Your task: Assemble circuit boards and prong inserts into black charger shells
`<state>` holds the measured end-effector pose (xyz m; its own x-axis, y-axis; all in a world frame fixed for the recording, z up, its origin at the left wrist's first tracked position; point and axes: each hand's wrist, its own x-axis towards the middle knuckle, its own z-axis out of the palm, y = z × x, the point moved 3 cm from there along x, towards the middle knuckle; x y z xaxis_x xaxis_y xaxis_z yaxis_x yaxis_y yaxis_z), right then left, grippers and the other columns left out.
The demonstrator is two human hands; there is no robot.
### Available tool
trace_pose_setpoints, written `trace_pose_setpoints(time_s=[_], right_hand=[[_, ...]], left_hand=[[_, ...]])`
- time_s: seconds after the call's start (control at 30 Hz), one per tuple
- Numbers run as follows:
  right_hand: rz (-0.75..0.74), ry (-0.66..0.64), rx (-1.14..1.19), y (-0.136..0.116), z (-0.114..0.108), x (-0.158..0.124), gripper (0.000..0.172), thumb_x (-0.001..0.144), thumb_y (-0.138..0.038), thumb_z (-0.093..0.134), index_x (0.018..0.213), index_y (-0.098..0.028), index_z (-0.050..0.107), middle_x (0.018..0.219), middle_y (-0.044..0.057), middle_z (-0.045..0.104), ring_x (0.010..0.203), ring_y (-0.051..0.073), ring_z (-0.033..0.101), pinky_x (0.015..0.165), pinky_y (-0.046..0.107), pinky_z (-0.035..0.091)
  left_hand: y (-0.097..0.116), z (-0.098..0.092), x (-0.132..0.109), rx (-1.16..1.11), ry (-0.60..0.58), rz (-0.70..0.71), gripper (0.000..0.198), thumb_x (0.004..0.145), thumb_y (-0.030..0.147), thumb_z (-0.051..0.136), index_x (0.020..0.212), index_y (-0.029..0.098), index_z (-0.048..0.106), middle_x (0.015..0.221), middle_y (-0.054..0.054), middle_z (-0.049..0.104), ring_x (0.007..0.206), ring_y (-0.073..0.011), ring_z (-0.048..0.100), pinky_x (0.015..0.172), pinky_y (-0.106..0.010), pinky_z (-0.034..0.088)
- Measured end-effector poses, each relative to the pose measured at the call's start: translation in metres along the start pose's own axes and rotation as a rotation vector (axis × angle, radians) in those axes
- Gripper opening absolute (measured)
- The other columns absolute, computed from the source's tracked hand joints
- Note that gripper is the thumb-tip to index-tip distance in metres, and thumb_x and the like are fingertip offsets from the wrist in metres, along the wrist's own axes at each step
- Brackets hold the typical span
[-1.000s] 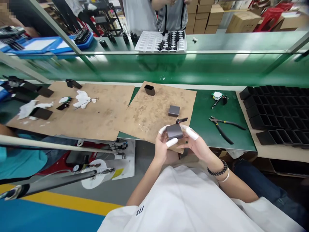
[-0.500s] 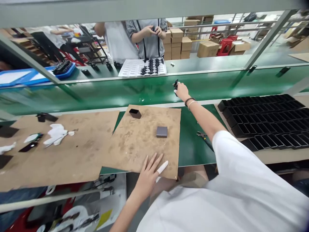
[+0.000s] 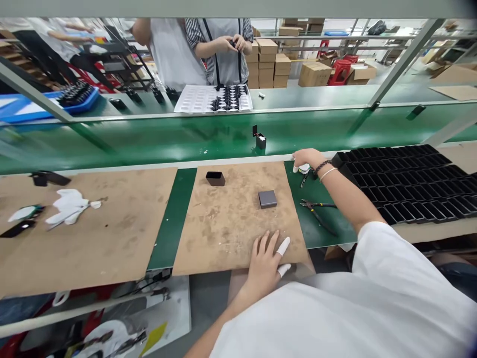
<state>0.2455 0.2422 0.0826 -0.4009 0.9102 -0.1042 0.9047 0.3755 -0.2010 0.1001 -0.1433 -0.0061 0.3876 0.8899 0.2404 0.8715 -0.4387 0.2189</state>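
My left hand [image 3: 265, 263] lies flat on the brown cardboard sheet [image 3: 231, 228] near its front edge, fingers spread, white covers on two digits. My right hand [image 3: 308, 159] hovers beyond the sheet's right edge, its loosely bent fingers pointing left and down, with no held thing visible. Just below it is a small white-and-green item [image 3: 304, 168], partly hidden by the hand. A black case with a raised lid [image 3: 261, 141] stands on the green strip. A dark open-topped sleeve [image 3: 215, 179] and a dark grey box [image 3: 267, 199] rest on the cardboard.
Pliers [image 3: 318, 213] lie open right of the sheet. Rows of black cases [image 3: 406, 181] fill the right side. A second cardboard sheet [image 3: 122, 233] carries a white cloth [image 3: 70, 206]. Across the line, a co-worker's hands [image 3: 234, 44] work above a white tray [image 3: 194, 99].
My right hand has let go of the black case on the green strip and moved right and back toward me. My left hand stays on the cardboard. The view has shifted.
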Motion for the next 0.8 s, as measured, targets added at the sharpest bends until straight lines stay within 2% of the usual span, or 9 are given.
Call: trace_pose_setpoints(time_s=[0.07, 0.13, 0.2, 0.3, 0.37, 0.47, 0.6, 0.7, 0.8], right_hand=[[0.053, -0.034, 0.004, 0.015, 0.000, -0.023, 0.030, 0.058, -0.010, 0.087, 0.087, -0.012, 0.079, 0.086, 0.016, 0.077, 0.097, 0.036, 0.072, 0.092, 0.048, 0.056], [0.066, -0.037, 0.048, 0.021, -0.005, -0.041, 0.032, 0.060, -0.007, 0.084, 0.091, -0.011, 0.080, 0.089, 0.017, 0.078, 0.100, 0.036, 0.072, 0.095, 0.047, 0.056], [0.023, -0.025, 0.118, 0.017, -0.011, -0.056, 0.049, 0.064, -0.008, 0.081, 0.113, -0.014, 0.077, 0.100, 0.015, 0.079, 0.102, 0.032, 0.073, 0.095, 0.043, 0.057], [-0.103, 0.018, 0.382, -0.001, -0.012, -0.076, 0.078, 0.074, -0.017, 0.077, 0.148, -0.020, 0.054, 0.121, 0.012, 0.076, 0.102, 0.024, 0.075, 0.092, 0.036, 0.061], [-0.169, 0.022, 0.577, -0.014, -0.001, -0.089, 0.085, 0.076, -0.018, 0.074, 0.155, -0.020, 0.043, 0.128, 0.013, 0.074, 0.106, 0.023, 0.075, 0.093, 0.037, 0.062], [-0.171, -0.002, 0.612, -0.025, 0.022, -0.108, 0.078, 0.071, -0.008, 0.065, 0.148, -0.014, 0.052, 0.134, 0.017, 0.071, 0.120, 0.028, 0.071, 0.101, 0.044, 0.059], [-0.136, 0.078, 0.458, -0.030, 0.030, -0.129, 0.077, 0.072, -0.002, 0.054, 0.148, -0.010, 0.052, 0.155, 0.022, 0.054, 0.144, 0.033, 0.052, 0.118, 0.053, 0.044], [-0.192, 0.067, 0.355, -0.049, 0.029, -0.132, 0.079, 0.070, -0.001, 0.059, 0.148, -0.014, 0.054, 0.158, 0.017, 0.051, 0.150, 0.033, 0.043, 0.124, 0.049, 0.035], [-0.191, 0.005, 0.288, -0.074, 0.033, -0.117, 0.062, 0.066, 0.000, 0.065, 0.126, -0.012, 0.071, 0.144, 0.022, 0.064, 0.144, 0.040, 0.048, 0.122, 0.054, 0.033]], left_hand=[[-0.001, -0.002, -0.001, -0.004, -0.014, -0.017, 0.063, 0.096, 0.040, 0.064, 0.155, 0.028, 0.048, 0.160, -0.012, 0.052, 0.141, -0.0392, 0.055, 0.111, -0.059, 0.047], [-0.001, -0.004, -0.001, -0.009, -0.026, -0.019, 0.063, 0.095, 0.033, 0.064, 0.156, 0.028, 0.047, 0.161, -0.012, 0.050, 0.143, -0.0394, 0.052, 0.113, -0.060, 0.046], [0.000, -0.006, 0.001, -0.036, -0.047, -0.024, 0.063, 0.095, 0.030, 0.064, 0.155, 0.026, 0.047, 0.162, -0.013, 0.049, 0.146, -0.0397, 0.050, 0.115, -0.061, 0.044], [-0.001, -0.014, 0.003, -0.154, -0.094, -0.065, 0.059, 0.095, 0.030, 0.064, 0.153, 0.025, 0.050, 0.163, -0.014, 0.048, 0.148, -0.0398, 0.046, 0.117, -0.064, 0.041], [-0.004, -0.022, 0.004, -0.285, -0.134, -0.108, 0.057, 0.094, 0.032, 0.066, 0.150, 0.025, 0.053, 0.163, -0.013, 0.048, 0.150, -0.0385, 0.043, 0.120, -0.065, 0.038], [-0.015, -0.033, 0.005, -0.515, -0.150, -0.175, 0.053, 0.094, 0.036, 0.067, 0.146, 0.030, 0.056, 0.160, -0.011, 0.050, 0.150, -0.0329, 0.044, 0.124, -0.060, 0.037], [-0.041, -0.045, 0.019, -0.642, -0.009, -0.303, 0.054, 0.096, 0.032, 0.061, 0.149, 0.027, 0.051, 0.160, -0.013, 0.046, 0.151, -0.0303, 0.043, 0.127, -0.054, 0.034], [-0.061, -0.050, 0.049, -0.622, 0.081, -0.371, 0.071, 0.089, 0.026, 0.066, 0.155, 0.021, 0.041, 0.163, -0.017, 0.040, 0.155, -0.0344, 0.038, 0.128, -0.057, 0.030], [-0.077, -0.048, 0.088, -0.663, 0.100, -0.426, 0.084, 0.078, 0.018, 0.075, 0.155, 0.020, 0.040, 0.165, -0.019, 0.037, 0.155, -0.0396, 0.035, 0.127, -0.059, 0.029]])
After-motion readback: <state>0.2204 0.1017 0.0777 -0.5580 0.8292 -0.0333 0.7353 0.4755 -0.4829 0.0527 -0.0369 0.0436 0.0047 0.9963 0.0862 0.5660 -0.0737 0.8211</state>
